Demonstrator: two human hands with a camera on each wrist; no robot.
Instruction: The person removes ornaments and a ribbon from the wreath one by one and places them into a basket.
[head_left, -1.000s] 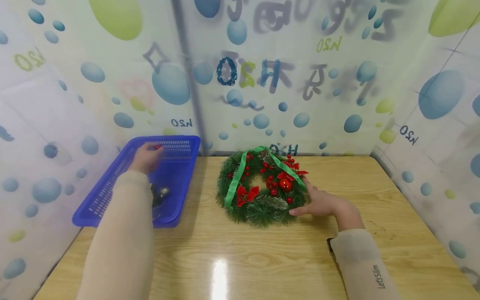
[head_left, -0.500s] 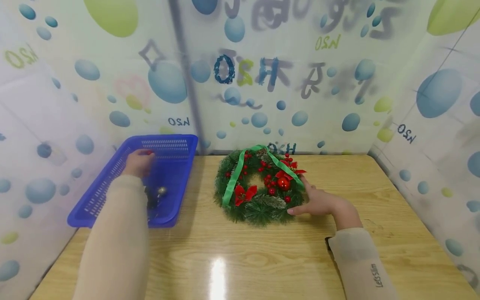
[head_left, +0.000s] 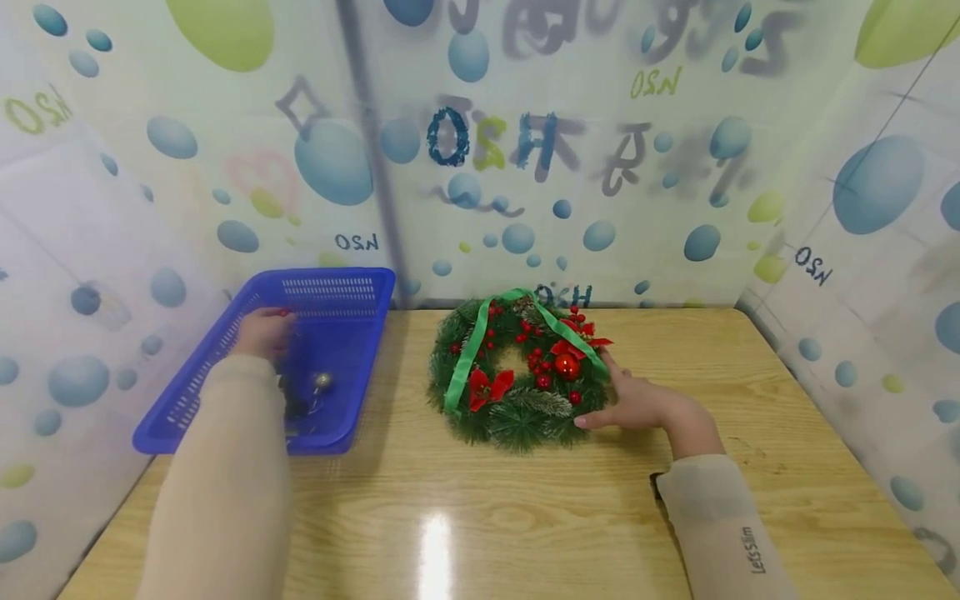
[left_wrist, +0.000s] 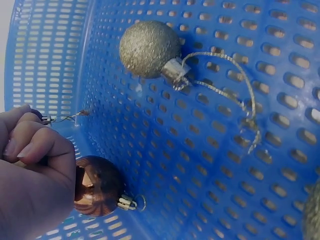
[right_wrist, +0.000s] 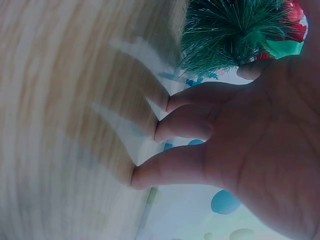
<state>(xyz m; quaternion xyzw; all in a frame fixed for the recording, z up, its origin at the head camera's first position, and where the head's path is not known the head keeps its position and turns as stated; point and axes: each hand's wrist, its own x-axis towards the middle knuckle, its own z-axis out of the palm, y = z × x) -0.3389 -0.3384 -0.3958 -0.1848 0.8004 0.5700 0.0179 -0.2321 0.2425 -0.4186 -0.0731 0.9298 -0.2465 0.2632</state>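
Observation:
In the head view my left hand (head_left: 257, 333) is down inside the blue basket (head_left: 366, 367) at the left. Its fingers curl around a small bauble (left_wrist: 37, 114) with a metal cap and string, red in the head view and mostly covered by the fingers. Close by in the left wrist view lie a shiny brown bauble (left_wrist: 100, 187) and a gold glitter bauble (left_wrist: 150, 49) with a looped cord. My right hand (head_left: 643, 403) spreads at the right side of a green wreath (head_left: 517, 425); several of its fingertips touch the table in the right wrist view.
The wreath carries a green ribbon (head_left: 467, 364), red flowers (head_left: 489, 389) and a shiny red ball (head_left: 567, 367). A wooden table (head_left: 525, 525) bears everything, and a patterned wall covering (head_left: 480, 225) stands behind it. Part of another gold ball (left_wrist: 312, 212) shows in the left wrist view.
My left hand has moved a little left and toward me within the basket, with the red bauble in its fingers. The right hand and the wreath hold their places.

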